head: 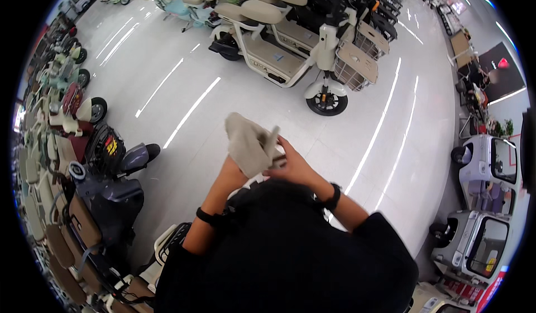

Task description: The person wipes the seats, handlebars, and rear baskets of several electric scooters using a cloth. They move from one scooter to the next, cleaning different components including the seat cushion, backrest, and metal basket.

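Note:
A beige-grey cloth is bunched up in front of my chest, above the shiny floor. It drapes over my left hand, hiding the fingers and leaving only the base of the hand and the wrist visible. My right hand grips the cloth's right side, its thumb and fingers around a folded edge. One narrow fold sticks up near the right fingertips. Dark bands circle both wrists.
A cream electric scooter with a front basket stands ahead, more scooters behind it. Scooters, including a dark purple one, crowd the left. Small enclosed vehicles line the right wall. A person is at far right.

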`<state>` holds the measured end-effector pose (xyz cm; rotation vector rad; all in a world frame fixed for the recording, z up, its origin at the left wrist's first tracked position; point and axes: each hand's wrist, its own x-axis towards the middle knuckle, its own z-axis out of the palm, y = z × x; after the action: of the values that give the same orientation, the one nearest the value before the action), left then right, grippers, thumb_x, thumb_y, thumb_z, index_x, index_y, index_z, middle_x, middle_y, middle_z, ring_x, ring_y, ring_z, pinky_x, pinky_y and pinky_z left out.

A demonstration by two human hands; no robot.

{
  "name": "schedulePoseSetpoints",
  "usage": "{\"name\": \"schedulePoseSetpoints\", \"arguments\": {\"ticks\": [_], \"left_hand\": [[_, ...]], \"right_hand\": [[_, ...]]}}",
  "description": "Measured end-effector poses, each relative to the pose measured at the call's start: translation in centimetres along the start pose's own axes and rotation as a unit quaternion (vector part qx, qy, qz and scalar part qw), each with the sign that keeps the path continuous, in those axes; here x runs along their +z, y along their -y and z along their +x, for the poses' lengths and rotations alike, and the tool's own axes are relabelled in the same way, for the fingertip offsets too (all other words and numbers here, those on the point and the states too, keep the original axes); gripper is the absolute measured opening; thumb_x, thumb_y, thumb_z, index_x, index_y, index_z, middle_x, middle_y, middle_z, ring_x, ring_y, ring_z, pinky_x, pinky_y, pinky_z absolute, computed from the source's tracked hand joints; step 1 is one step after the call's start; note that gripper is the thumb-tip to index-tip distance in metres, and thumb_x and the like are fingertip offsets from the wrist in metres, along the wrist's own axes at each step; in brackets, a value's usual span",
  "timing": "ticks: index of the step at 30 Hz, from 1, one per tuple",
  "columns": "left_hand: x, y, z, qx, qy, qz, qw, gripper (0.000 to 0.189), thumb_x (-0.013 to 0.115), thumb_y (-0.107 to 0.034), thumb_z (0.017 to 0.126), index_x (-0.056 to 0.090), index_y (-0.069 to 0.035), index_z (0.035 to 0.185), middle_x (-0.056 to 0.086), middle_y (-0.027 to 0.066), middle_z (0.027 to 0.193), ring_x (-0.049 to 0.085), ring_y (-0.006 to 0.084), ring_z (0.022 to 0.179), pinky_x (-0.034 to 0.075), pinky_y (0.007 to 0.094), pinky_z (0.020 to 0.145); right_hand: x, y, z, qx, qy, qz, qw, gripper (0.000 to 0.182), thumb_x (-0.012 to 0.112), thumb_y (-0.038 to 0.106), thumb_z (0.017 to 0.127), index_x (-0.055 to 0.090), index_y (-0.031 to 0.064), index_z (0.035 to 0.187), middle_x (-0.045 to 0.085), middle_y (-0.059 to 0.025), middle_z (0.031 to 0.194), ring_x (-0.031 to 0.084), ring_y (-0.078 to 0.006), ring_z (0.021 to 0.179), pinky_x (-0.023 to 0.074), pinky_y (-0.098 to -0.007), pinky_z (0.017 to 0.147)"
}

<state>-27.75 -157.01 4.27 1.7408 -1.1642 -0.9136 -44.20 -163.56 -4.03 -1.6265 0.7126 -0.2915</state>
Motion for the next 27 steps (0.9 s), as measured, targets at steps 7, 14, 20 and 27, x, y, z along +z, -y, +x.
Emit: {"name": "schedulePoseSetpoints", "arguments": {"ticks": [7, 14, 20, 27], "left_hand": [[-5.7, 0.9, 11.2, 0.023, -0.198, 0.000, 0.980, 0.021, 0.061, -0.005, 0.091, 0.057, 0.003, 0.110, 0.063, 0.0116, 0.095, 0.060, 0.0186, 0.081, 0.051, 0.0303, 0.070], [-14.6, 18.2, 20.2, 0.012, -0.195, 0.048, 0.980, 0.040, 0.065, -0.011, 0.091, 0.056, 0.000, 0.128, 0.059, 0.0162, 0.127, 0.054, 0.0269, 0.120, 0.040, 0.0402, 0.104], [-21.5, 22.5, 36.9, 0.076, -0.366, 0.323, 0.870, 0.074, 0.082, -0.030, 0.076, 0.052, 0.001, 0.135, 0.045, 0.0239, 0.148, 0.032, 0.0411, 0.142, 0.022, 0.0577, 0.116], [-25.9, 18.7, 59.8, 0.141, -0.013, 0.232, 0.962, 0.053, 0.076, -0.027, 0.081, 0.060, -0.007, 0.127, 0.067, 0.0200, 0.118, 0.061, 0.0401, 0.109, 0.048, 0.0467, 0.094]], "right_hand": [[-2.2, 2.0, 18.0, -0.233, 0.067, -0.192, 0.951, 0.035, 0.068, 0.017, 0.090, 0.062, 0.0062, 0.123, 0.064, -0.0105, 0.106, 0.065, -0.0298, 0.092, 0.0537, -0.0376, 0.079], [-5.1, 4.2, 33.8, -0.149, 0.157, -0.358, 0.908, 0.025, 0.055, 0.026, 0.098, 0.064, 0.0135, 0.117, 0.069, -0.0120, 0.098, 0.066, -0.0342, 0.088, 0.0534, -0.0435, 0.076], [-10.5, 4.7, 46.2, -0.067, 0.141, -0.333, 0.930, 0.021, 0.053, 0.027, 0.099, 0.068, 0.0147, 0.107, 0.069, -0.0135, 0.080, 0.066, -0.0378, 0.077, 0.0528, -0.0455, 0.071], [-17.5, 4.9, 56.8, 0.011, -0.038, -0.237, 0.971, 0.020, 0.054, 0.024, 0.096, 0.068, 0.0114, 0.103, 0.069, -0.0197, 0.085, 0.065, -0.0430, 0.083, 0.0514, -0.0516, 0.074]]}}
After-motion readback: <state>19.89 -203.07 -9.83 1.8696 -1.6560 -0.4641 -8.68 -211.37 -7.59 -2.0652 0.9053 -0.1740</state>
